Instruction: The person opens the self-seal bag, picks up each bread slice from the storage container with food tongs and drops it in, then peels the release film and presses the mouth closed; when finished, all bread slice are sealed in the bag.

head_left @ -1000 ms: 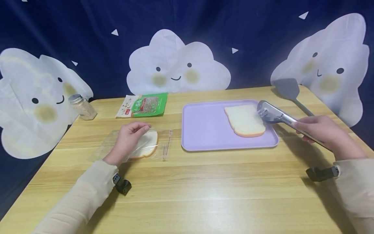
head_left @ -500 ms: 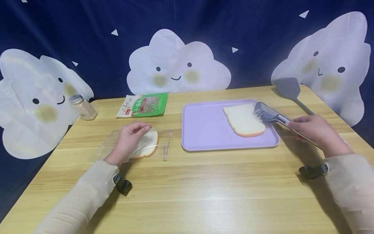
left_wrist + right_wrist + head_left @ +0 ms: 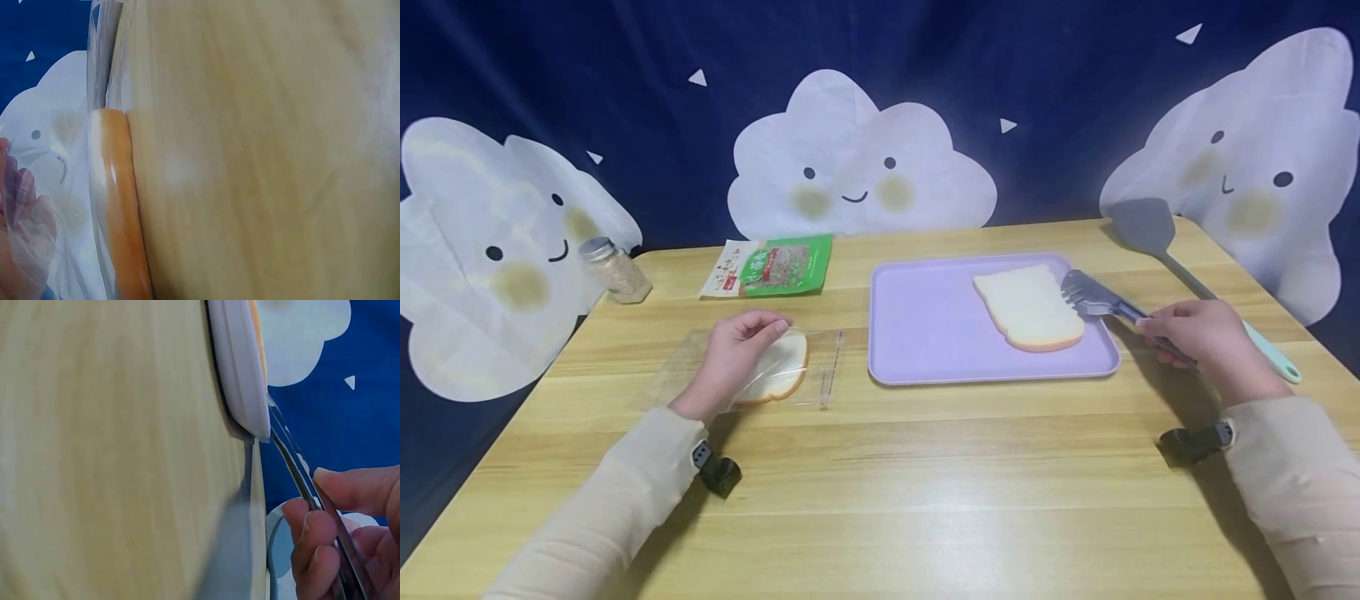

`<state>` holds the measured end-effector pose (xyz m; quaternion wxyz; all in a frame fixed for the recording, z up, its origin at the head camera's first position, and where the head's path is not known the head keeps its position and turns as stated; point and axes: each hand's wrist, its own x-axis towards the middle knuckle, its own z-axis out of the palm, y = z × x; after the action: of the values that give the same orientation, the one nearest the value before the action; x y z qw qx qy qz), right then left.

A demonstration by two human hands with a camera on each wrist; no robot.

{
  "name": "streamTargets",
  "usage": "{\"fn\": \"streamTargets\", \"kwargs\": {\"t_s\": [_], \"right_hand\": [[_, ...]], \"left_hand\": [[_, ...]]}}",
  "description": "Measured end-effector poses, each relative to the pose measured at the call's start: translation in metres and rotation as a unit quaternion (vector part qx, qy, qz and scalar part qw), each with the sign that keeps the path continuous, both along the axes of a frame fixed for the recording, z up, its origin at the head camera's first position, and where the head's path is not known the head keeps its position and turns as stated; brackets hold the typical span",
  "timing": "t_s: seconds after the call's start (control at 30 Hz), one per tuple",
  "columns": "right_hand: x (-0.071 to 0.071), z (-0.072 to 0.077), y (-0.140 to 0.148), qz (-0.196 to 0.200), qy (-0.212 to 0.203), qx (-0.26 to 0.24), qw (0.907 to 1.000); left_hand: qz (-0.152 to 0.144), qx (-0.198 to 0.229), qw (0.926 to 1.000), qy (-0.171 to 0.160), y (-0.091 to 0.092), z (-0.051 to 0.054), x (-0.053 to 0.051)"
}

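The left hand (image 3: 730, 362) pinches the upper film of a clear bag (image 3: 681, 371); a bread slice (image 3: 786, 367) lies inside, partly behind the fingers. In the left wrist view the slice's brown crust (image 3: 119, 206) shows beside the hand (image 3: 22, 231), seen through the film. Metal tongs (image 3: 1120, 308) are gripped in the right hand (image 3: 1210, 342), their tips at the right edge of another slice (image 3: 1030, 308) on the purple tray (image 3: 925, 325). The right wrist view shows thumb and fingers round the tongs (image 3: 294, 462), the hand (image 3: 350, 531) beyond the tray's corner (image 3: 244, 375).
A green and white packet (image 3: 782, 267) lies behind the bag, and a lidded jar (image 3: 616, 271) leans at the back left. The grey spatula (image 3: 1150, 229) with a pale green handle end (image 3: 1273, 354) lies right of the tray, passing behind the right hand.
The right hand and tongs have moved left and the tongs look more closed. The tray slice stays almost in place. The left hand holds its position; the view has shifted slightly.
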<state>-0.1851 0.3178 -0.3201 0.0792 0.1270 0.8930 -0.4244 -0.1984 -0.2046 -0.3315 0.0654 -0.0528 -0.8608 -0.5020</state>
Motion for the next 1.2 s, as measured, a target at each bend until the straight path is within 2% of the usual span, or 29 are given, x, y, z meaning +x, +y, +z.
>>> {"fn": "streamTargets", "kwargs": {"t_s": [0.17,0.43,0.73,0.93,1.2], "right_hand": [[-0.001,-0.001,0.001,-0.01,0.009,0.001,0.9999],[-0.003,0.009,-0.001,-0.023,0.038,0.014,0.9989],[-0.003,0.018,-0.007,-0.009,0.079,0.069,0.9945],[-0.001,0.024,-0.013,-0.007,0.125,0.089,0.9882],[0.001,0.036,-0.026,0.002,0.169,0.156,0.9732]], "left_hand": [[0.0,0.001,1.0,-0.001,0.0,0.0,-0.001],[-0.002,0.012,0.9999,0.002,0.0,0.001,0.0],[-0.001,0.008,1.0,-0.003,0.0,0.001,0.0],[-0.003,0.011,0.9999,-0.005,0.0,0.001,0.002],[-0.002,0.014,0.9999,0.004,-0.001,0.001,0.001]]}}
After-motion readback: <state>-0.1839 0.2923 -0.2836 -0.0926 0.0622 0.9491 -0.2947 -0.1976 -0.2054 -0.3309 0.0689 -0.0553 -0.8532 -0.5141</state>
